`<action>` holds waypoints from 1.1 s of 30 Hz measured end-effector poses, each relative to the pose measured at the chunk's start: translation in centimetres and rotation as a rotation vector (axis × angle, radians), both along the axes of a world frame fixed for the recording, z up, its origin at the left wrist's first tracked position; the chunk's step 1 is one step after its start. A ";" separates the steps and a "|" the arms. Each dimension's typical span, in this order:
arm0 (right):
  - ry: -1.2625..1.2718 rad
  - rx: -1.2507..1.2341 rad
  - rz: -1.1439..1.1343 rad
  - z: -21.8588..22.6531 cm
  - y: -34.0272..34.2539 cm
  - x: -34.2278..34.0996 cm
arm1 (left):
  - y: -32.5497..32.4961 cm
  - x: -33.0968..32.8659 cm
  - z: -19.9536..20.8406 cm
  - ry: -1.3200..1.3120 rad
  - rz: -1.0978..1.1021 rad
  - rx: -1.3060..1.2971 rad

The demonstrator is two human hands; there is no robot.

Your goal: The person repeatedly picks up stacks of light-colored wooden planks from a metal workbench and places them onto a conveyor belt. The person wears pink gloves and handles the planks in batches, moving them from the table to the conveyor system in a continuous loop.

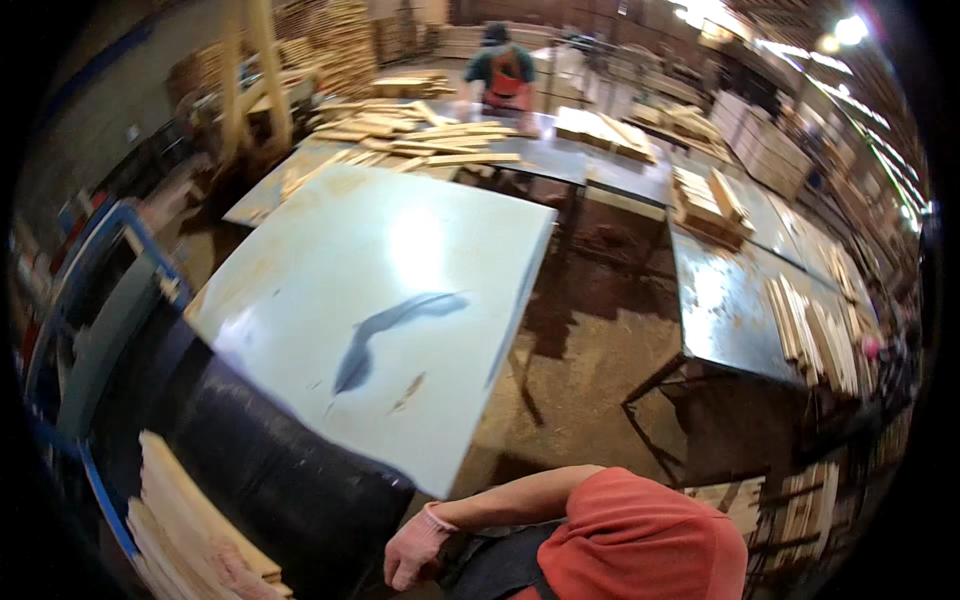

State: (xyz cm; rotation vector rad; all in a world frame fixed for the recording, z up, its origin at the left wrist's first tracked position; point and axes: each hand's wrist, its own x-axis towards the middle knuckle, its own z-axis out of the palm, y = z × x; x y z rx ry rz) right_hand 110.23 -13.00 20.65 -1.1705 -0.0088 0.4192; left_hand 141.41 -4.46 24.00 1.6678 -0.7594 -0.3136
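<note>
Gloved hand (415,548) beside pale table (380,300)

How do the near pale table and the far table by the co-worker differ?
The near table is almost bare, with only a dark streak and some sawdust; the far table is heaped with wood strips. The near table's top looks pale and glossy; the far one looks darker grey. Both are flat sheet-topped work tables.

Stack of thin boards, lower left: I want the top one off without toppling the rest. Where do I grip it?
Probably the long right edge of the top board, coming from the side of the black roller: the boards lie flat and staggered, leaving that edge exposed, while the blue frame blocks the left.
</note>
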 end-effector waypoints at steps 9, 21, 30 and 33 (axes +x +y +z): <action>0.674 -0.623 -1.012 -15.1 -4.2 -38.9 | -15.9 -36.1 -7.4 0.529 -0.962 0.134; 1.009 0.379 -2.027 -31.4 11.8 -66.6 | -22.3 -60.5 -36.5 0.223 -1.058 1.296; 1.450 1.010 -2.089 -33.3 15.4 -67.6 | -33.1 -73.2 -38.5 0.091 -1.180 1.487; 1.601 0.843 -1.983 -31.0 10.5 -70.6 | -40.3 -77.3 -39.3 0.085 -1.187 1.465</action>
